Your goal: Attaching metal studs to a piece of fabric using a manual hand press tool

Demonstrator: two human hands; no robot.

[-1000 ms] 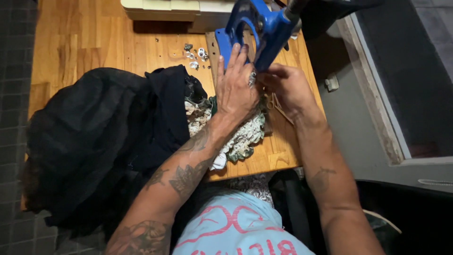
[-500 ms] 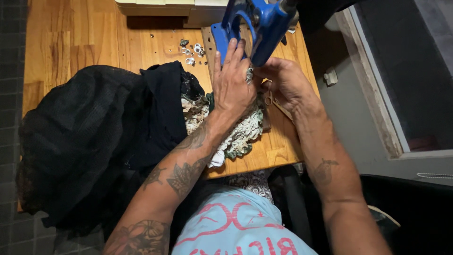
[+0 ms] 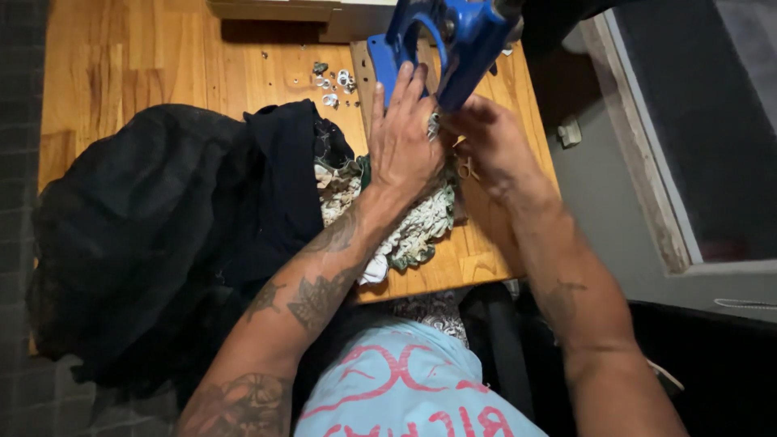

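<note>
Nearest, at bottom centre of frame, light blue shirt [image 3: 413, 388] w/ pink print, both forearms rising from it toward top centre. Big heap of black cloth [image 3: 162, 235] spread over left half, draped off near edge of wooden table [image 3: 121, 65] at lower left. Just right of it, at centre, bunched patterned fabric [image 3: 409, 235], white and green w/ frilly edge, lying on table betw. black cloth and right forearm, part hidden under left wrist. Left hand [image 3: 405, 142] laid flat on that fabric at upper centre, palm down, fingers straight and spread, open, pressing fabric rather than gripping; fingertips reached up to base of blue hand press [image 3: 453, 40]. Right hand [image 3: 490, 142] just beside left, upper centre-right, fingers curled in at fabric edge under press; whether pinching anything couldn't be told, fingertips hidden. Small tan piece [image 3: 467, 167] seen on table just below right hand, too small to ID. Press stood at top centre, C-shaped blue frame, tilted in view, top cut off by frame edge. Left of press base, scatter of small metal bits [image 3: 333, 81] on bare wood. Farthest, pale box edge [image 3: 275, 10] along top. Right side of frame: grey floor and white frame strip [image 3: 647, 162], off the table.
</note>
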